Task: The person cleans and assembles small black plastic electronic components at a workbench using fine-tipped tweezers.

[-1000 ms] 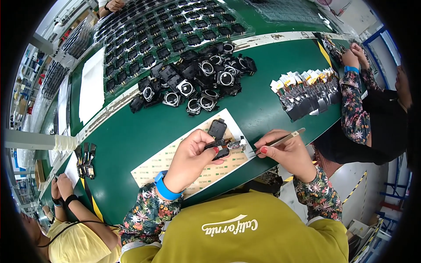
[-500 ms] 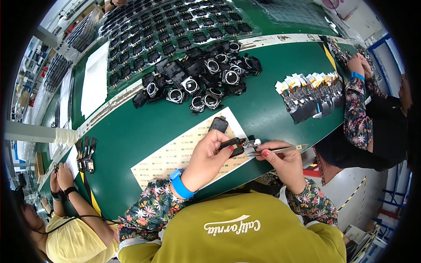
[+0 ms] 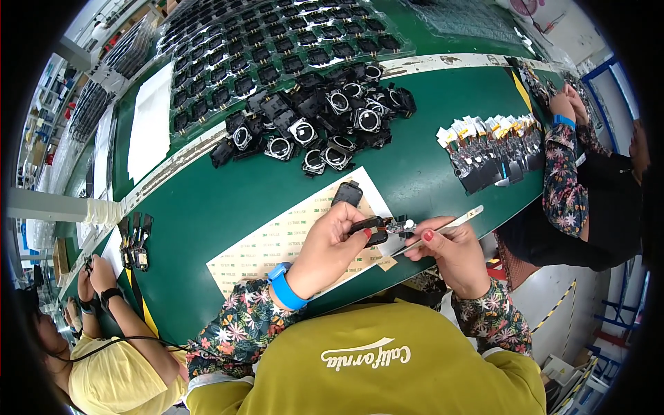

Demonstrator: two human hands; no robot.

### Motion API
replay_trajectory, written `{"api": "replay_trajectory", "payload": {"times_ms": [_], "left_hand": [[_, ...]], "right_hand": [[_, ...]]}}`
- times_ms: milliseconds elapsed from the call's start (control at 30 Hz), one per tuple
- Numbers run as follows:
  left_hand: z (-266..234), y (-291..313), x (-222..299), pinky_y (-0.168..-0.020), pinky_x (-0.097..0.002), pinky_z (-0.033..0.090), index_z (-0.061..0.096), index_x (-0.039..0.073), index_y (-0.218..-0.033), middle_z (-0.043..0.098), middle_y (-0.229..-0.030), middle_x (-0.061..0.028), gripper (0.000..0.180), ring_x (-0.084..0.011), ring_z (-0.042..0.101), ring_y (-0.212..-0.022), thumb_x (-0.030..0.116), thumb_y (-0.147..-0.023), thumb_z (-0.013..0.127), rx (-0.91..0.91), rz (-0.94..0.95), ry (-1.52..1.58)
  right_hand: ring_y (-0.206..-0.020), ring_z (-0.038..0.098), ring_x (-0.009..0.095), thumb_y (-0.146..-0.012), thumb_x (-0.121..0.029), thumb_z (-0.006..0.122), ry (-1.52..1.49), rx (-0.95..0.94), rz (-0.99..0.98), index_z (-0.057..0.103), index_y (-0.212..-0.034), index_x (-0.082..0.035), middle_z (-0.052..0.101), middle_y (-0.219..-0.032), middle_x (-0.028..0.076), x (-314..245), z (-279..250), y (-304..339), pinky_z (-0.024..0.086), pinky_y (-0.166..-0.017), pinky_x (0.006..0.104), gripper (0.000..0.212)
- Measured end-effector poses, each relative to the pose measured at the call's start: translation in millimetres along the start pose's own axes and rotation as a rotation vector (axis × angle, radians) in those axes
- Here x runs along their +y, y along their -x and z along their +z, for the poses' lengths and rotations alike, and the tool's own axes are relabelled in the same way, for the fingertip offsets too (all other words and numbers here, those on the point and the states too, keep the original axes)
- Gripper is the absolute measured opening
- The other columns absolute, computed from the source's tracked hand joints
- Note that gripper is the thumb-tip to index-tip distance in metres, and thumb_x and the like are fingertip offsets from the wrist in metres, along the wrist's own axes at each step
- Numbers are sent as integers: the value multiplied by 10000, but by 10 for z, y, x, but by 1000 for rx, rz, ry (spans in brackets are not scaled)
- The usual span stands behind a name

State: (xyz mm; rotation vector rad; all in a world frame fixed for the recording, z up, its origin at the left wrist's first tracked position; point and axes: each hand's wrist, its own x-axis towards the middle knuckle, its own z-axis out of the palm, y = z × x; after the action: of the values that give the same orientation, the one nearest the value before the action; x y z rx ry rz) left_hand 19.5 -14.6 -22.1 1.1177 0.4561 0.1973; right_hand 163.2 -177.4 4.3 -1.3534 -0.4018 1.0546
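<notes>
My left hand (image 3: pixel 325 247) is closed round a small black plastic housing (image 3: pixel 374 231), thumb on top. A small circuit assembly (image 3: pixel 400 226) with a white round part juts from the housing's right side. In my right hand (image 3: pixel 453 254) is a pair of metal tweezers (image 3: pixel 465 218), its slim end slanting down left below the circuit assembly. Whether the tips touch anything I cannot tell. Under my left hand lies a cream adhesive sheet (image 3: pixel 256 256) on a white backing. Another black piece (image 3: pixel 348 194) rests on the sheet beyond my left fingers.
A heap of black housings with silver rings (image 3: pixel 304 131) lies farther back on the green table (image 3: pixel 194 214). Flex-cable assemblies (image 3: pixel 494 152) sit in rows to the right. Trays of black parts (image 3: pixel 277 52) stand behind. Co-workers' hands (image 3: pixel 100 280) are at left, others (image 3: pixel 568 105) at right.
My right hand has turned, so the tweezers' outer end has swung upward and their slim end points down left. My left hand keeps hold of the black housing, nearly still.
</notes>
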Motion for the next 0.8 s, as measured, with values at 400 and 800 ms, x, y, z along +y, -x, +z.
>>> {"api": "replay_trajectory", "payload": {"times_ms": [400,800], "left_hand": [[25,42,-4,-736,-241,530,460,-3,-946,612,-936,-94,116,-127,623,-836,-87,-874,497,25,18,-32],[44,39,3,-802,-280,543,456,-6,-954,613,-953,-106,103,-164,637,-877,-78,-886,483,10,26,135]], "right_hand": [[-506,456,77,-895,-159,598,-122,66,-244,597,-1023,6,665,-881,158,-10,290,18,369,-474,185,209],[-659,543,80,-868,-38,596,310,120,-465,636,-999,30,672,-927,117,39,331,24,434,-575,198,152]]}}
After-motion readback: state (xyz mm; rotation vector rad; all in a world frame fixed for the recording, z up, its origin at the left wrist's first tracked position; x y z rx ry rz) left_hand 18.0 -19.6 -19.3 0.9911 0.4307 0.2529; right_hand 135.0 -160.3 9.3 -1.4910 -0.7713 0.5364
